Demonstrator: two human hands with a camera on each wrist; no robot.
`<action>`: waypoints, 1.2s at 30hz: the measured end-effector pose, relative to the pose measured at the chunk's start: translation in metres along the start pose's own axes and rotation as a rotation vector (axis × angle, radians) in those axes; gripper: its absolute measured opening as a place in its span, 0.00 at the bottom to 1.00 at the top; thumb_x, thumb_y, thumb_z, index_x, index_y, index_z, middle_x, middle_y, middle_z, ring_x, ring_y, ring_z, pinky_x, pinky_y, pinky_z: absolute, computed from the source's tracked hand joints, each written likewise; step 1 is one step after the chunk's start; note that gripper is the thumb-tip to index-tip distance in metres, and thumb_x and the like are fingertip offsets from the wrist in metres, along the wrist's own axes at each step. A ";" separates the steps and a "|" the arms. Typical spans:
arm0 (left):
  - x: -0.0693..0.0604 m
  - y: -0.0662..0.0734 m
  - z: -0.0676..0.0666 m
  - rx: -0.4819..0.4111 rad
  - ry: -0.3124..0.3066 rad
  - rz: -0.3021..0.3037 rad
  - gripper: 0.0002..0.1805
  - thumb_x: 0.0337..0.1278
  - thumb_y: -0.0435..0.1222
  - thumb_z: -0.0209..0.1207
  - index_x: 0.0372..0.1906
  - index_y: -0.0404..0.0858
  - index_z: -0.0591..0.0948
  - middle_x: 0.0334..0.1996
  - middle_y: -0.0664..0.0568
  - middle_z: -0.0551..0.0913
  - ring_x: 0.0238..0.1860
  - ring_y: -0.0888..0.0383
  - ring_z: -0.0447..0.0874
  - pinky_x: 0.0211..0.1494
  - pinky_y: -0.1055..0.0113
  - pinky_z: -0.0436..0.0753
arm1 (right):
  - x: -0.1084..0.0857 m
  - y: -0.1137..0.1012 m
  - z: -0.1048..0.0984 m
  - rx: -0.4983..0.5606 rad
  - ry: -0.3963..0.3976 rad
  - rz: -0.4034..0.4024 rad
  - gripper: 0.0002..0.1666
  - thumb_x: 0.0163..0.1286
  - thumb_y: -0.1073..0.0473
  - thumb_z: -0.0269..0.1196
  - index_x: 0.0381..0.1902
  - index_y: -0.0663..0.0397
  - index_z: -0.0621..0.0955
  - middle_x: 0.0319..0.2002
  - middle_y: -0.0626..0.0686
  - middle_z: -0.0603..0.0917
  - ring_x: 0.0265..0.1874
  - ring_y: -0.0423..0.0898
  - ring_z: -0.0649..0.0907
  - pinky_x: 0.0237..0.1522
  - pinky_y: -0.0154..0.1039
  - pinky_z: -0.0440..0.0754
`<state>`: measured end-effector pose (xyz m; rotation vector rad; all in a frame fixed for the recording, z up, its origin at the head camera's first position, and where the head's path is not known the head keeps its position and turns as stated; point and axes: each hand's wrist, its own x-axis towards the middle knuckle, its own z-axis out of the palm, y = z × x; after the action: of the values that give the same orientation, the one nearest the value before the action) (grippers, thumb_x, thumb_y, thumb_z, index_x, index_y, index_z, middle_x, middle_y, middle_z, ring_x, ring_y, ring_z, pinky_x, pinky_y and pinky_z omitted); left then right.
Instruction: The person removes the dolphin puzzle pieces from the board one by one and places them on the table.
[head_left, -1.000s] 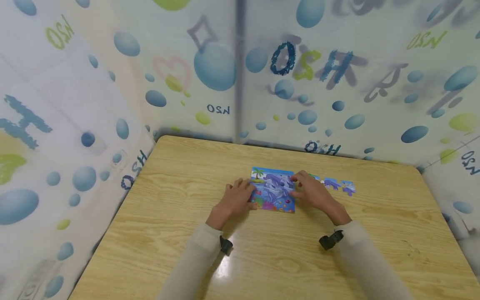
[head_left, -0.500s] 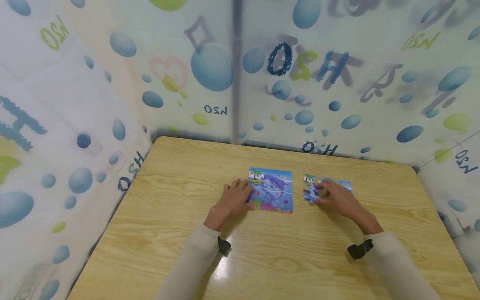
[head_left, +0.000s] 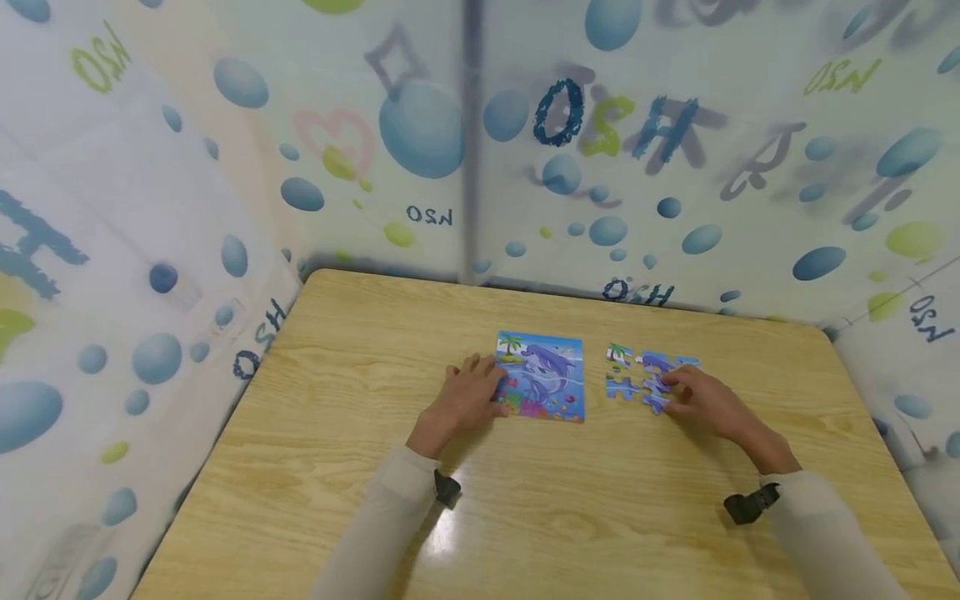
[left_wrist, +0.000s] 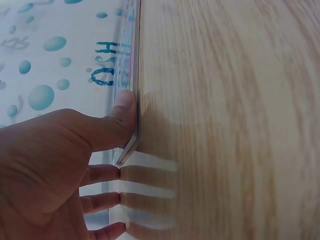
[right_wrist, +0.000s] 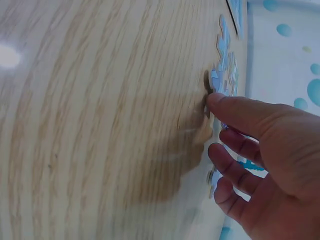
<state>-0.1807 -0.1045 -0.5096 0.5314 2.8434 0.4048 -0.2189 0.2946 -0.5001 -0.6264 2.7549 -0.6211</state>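
I count two hands, one left [head_left: 465, 397] and one right [head_left: 708, 403], two pale sleeves [head_left: 378, 517] and two black wrist devices [head_left: 447, 490]. There's one table [head_left: 540, 517], one dolphin picture [head_left: 551, 383], and at least five jigsaw pieces [head_left: 619, 388], some partly covered.

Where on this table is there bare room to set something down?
Bare patches on the table: left of the left hand, and between the sleeves. A strip also lies between the board and the far wall. It's crowded right of the board, with pieces and the right hand; only a narrow gap separates board and pieces.
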 end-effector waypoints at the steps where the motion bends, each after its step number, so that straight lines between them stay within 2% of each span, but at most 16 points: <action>1: 0.000 0.000 0.000 0.002 0.001 -0.002 0.34 0.62 0.54 0.61 0.68 0.43 0.71 0.73 0.44 0.63 0.74 0.40 0.56 0.64 0.38 0.65 | 0.000 0.001 0.000 0.005 -0.002 0.007 0.24 0.63 0.62 0.70 0.54 0.70 0.79 0.48 0.63 0.80 0.37 0.51 0.80 0.40 0.48 0.79; 6: 0.000 -0.001 -0.001 0.000 0.008 -0.001 0.34 0.62 0.54 0.61 0.68 0.43 0.71 0.73 0.44 0.63 0.74 0.40 0.57 0.63 0.38 0.65 | 0.001 0.004 -0.002 0.008 -0.021 0.019 0.24 0.62 0.64 0.69 0.54 0.73 0.78 0.50 0.68 0.78 0.38 0.53 0.80 0.40 0.49 0.79; 12: 0.001 -0.001 0.000 -0.007 0.008 0.005 0.33 0.62 0.54 0.61 0.68 0.43 0.71 0.73 0.43 0.63 0.74 0.40 0.56 0.63 0.38 0.65 | 0.002 -0.002 -0.009 0.005 -0.028 0.000 0.24 0.62 0.65 0.69 0.53 0.74 0.78 0.48 0.69 0.78 0.37 0.54 0.81 0.38 0.51 0.80; 17: 0.001 -0.001 -0.002 -0.001 0.014 0.003 0.33 0.62 0.54 0.61 0.68 0.43 0.72 0.72 0.44 0.64 0.74 0.40 0.57 0.63 0.39 0.65 | 0.012 -0.024 -0.004 0.009 0.061 0.023 0.22 0.67 0.66 0.64 0.56 0.74 0.77 0.46 0.68 0.78 0.38 0.57 0.82 0.36 0.51 0.81; 22: 0.001 -0.001 -0.002 -0.003 0.013 0.003 0.34 0.62 0.54 0.61 0.68 0.43 0.72 0.72 0.44 0.64 0.73 0.40 0.57 0.63 0.39 0.66 | 0.031 -0.054 0.016 0.056 0.104 -0.063 0.22 0.67 0.67 0.64 0.57 0.72 0.78 0.46 0.66 0.79 0.39 0.57 0.83 0.37 0.50 0.82; 26: 0.001 -0.001 0.001 0.002 0.013 0.006 0.34 0.62 0.55 0.61 0.68 0.43 0.72 0.72 0.44 0.64 0.73 0.41 0.58 0.62 0.40 0.66 | 0.047 -0.076 0.035 0.072 0.085 -0.144 0.24 0.66 0.65 0.66 0.58 0.70 0.78 0.49 0.65 0.80 0.40 0.55 0.83 0.41 0.50 0.82; 29: 0.001 -0.001 0.002 0.001 0.011 0.003 0.34 0.61 0.55 0.61 0.67 0.43 0.72 0.72 0.43 0.64 0.73 0.41 0.57 0.63 0.39 0.66 | 0.058 -0.091 0.045 0.082 0.041 -0.155 0.30 0.66 0.60 0.68 0.62 0.68 0.76 0.53 0.64 0.78 0.41 0.52 0.81 0.42 0.49 0.80; 31: 0.001 -0.001 0.001 -0.006 0.008 0.000 0.34 0.61 0.54 0.62 0.67 0.43 0.71 0.73 0.43 0.63 0.74 0.40 0.57 0.64 0.38 0.65 | 0.063 -0.099 0.048 0.069 0.005 -0.145 0.34 0.66 0.57 0.69 0.65 0.67 0.74 0.56 0.64 0.76 0.43 0.52 0.80 0.44 0.49 0.79; 36: 0.001 -0.001 0.001 -0.017 0.003 0.000 0.34 0.62 0.54 0.62 0.68 0.43 0.71 0.73 0.43 0.63 0.74 0.40 0.56 0.64 0.38 0.64 | 0.071 -0.113 0.049 -0.060 -0.054 -0.069 0.39 0.65 0.51 0.69 0.67 0.68 0.71 0.57 0.64 0.73 0.51 0.57 0.79 0.53 0.52 0.78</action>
<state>-0.1815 -0.1052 -0.5106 0.5278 2.8402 0.4290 -0.2251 0.1529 -0.5022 -0.7437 2.7201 -0.5303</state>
